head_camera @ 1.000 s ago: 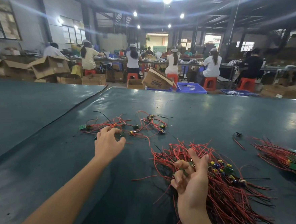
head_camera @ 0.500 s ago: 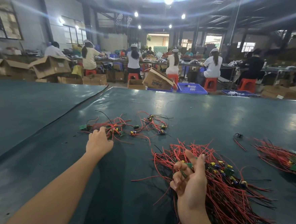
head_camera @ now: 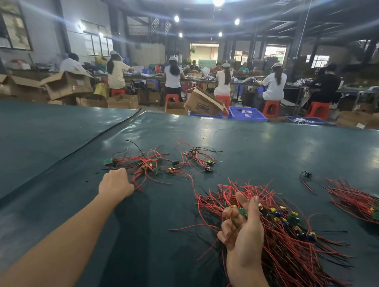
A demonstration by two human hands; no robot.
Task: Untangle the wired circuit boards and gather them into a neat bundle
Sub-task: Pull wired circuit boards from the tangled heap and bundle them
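Observation:
A loose tangle of small circuit boards with red and black wires [head_camera: 163, 163] lies spread on the dark green table [head_camera: 262, 145]. My left hand [head_camera: 116, 185] sits at its near left edge, fingers curled down over some red wire ends. My right hand [head_camera: 241, 229] is palm up at the front, thumb and curled fingers holding a green board on top of a thick bundle of wired boards [head_camera: 291, 237]. That bundle fans out under and to the right of the hand.
A second gathered bundle of wired boards [head_camera: 368, 207] lies at the right edge, with a small black part [head_camera: 307, 174] and a stray wire beside it. A raised seam [head_camera: 72, 156] crosses the mat on the left. Seated workers, cartons and blue crates [head_camera: 247, 114] are beyond the table's far edge.
My left hand reached onto the tangle, then drew back toward me and left with fingers curled on red wires. My right hand has closed its fingers more over the bundle.

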